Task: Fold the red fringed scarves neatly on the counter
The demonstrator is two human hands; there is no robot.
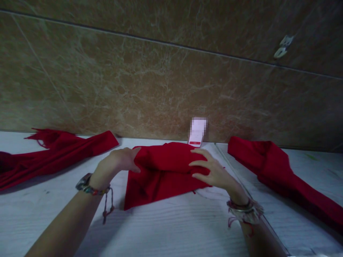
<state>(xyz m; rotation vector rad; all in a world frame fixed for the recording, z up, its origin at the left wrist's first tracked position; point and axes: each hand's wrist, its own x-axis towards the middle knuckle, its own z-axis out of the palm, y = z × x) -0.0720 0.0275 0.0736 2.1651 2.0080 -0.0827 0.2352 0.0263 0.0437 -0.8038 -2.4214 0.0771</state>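
Between my hands a red cloth [166, 182] lies on the white surface, its far part folded or rolled into a thick band and its near part spread flat to a pointed corner. My left hand [120, 159] curls around the left end of the band, thumb in front and the other fingers partly hidden behind the cloth. At the band's right end, my right hand [214, 169] rests with its fingers spread over the fabric. A phone-like white device [197, 132] with a lit screen leans against the wall just behind the cloth.
Another red cloth [66, 150] with a fringed end lies at the left. A long red cloth [281, 175] stretches along the right side. The white table [166, 228] meets a brown marbled wall [150, 85], which bears a small pale fitting [283, 47]. A seam runs across the table's right part.
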